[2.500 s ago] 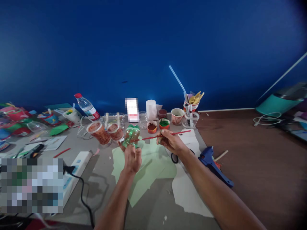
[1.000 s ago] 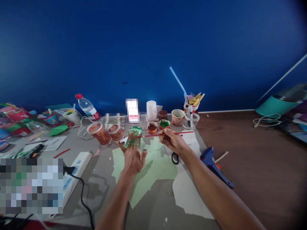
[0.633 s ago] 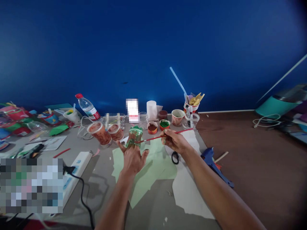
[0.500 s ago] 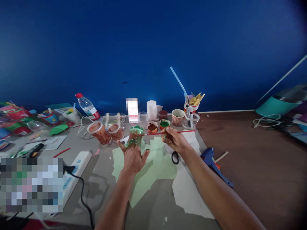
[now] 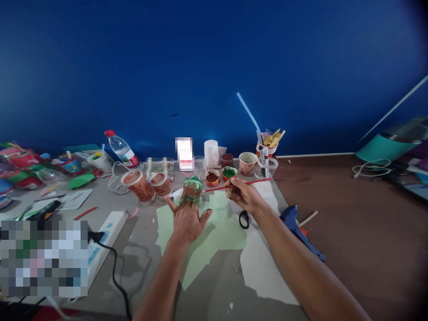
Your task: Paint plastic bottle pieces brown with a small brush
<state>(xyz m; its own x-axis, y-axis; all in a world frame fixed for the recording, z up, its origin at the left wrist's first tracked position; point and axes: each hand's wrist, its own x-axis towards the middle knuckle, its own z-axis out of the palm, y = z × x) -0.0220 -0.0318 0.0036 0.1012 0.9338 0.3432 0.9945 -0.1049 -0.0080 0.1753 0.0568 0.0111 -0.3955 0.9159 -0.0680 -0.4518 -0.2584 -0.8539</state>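
My left hand (image 5: 187, 223) supports a cut-off green plastic bottle bottom (image 5: 191, 191), its middle fingers reaching into or behind it. The thumb and little finger stick out to the sides. Brown paint covers part of the bottle's side, while its lobed end points away from me. In a pinch grip, my right hand (image 5: 243, 194) has a thin red paintbrush (image 5: 217, 189). The bristle end is at the bottle's right side, touching or very close. Just beyond are a small tub of brown paint (image 5: 212, 178) and one of green paint (image 5: 229, 173).
Green paper sheets (image 5: 224, 227) lie under the hands. Brown-smeared cups (image 5: 137, 186) stand left, near a water bottle (image 5: 121, 149). A paper cup (image 5: 248, 164) is at the back. Black scissor handles (image 5: 244, 220) and a blue glue gun (image 5: 301, 234) lie right; a power strip (image 5: 106, 238) lies left.
The bottle bottom has turned on my left hand and shifted slightly right, showing more brown on its side. The left thumb has spread outward. The brush has moved back and forth along the bottle.
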